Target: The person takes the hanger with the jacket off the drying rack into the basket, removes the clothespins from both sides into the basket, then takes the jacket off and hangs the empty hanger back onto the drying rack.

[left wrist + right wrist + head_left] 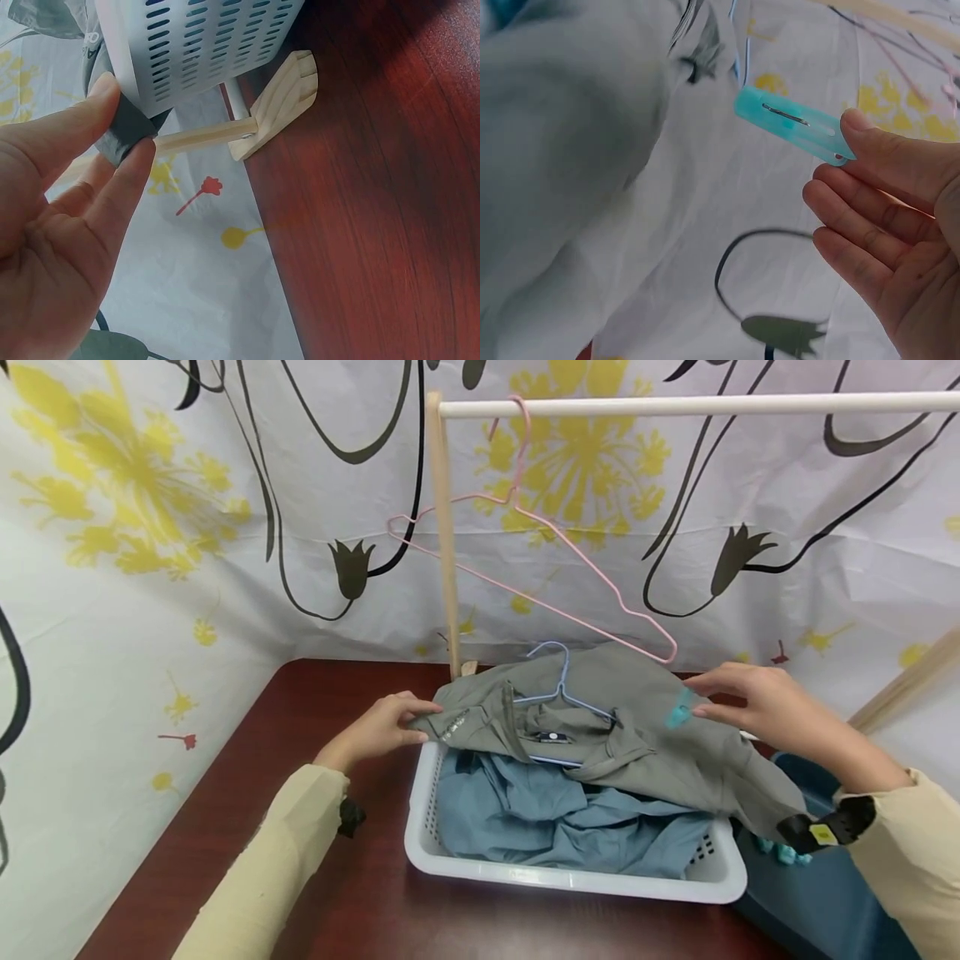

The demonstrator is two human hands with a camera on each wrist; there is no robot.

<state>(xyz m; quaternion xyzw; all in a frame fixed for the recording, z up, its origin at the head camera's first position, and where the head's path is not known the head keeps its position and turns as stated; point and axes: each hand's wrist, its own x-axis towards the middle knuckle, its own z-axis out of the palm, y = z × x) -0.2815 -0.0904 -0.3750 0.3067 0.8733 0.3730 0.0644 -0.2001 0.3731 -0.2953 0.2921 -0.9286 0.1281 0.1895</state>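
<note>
A grey top (675, 760) with a neck label lies spread over the white basket (570, 880), and a blue hanger (562, 685) sits inside its neck opening. At the basket's left rim my left hand (381, 727) pinches an edge of the grey top; the left wrist view shows the grey fabric (124, 133) between thumb and fingers. Over the top's right part, my right hand (776, 714) pinches a turquoise clothespin (791, 124) by one end between thumb and fingers. Blue-grey cloth (510, 827) fills the basket beneath the top.
Behind the basket a pink hanger (558, 531) hangs from the white rail (697, 405) of a wooden-post rack (447, 543). To the right stands a dark blue bin (817, 893) with several turquoise clothespins (784, 853). The dark red table (360, 868) meets a patterned sheet (225, 602).
</note>
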